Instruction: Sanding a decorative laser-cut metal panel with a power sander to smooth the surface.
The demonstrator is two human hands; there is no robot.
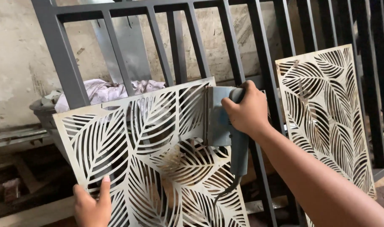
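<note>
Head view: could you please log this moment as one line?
right hand grips sander on leaf-cut panel | left hand holds panel edge

I see a cream panel (150, 155) cut through with a pattern of overlapping leaves, each leaf ribbed with thin curved slots, and brown rust stains near its middle. My right hand (246, 111) grips a grey-blue sander (221, 122) with a dark grey handle and cord. A second panel (326, 117) carries the same cream leaf pattern. The frame (70, 63) behind is dark grey with straight bars. A cloth (103, 90) is pale lilac-white. The wall (15, 63) is dirty beige.
</note>
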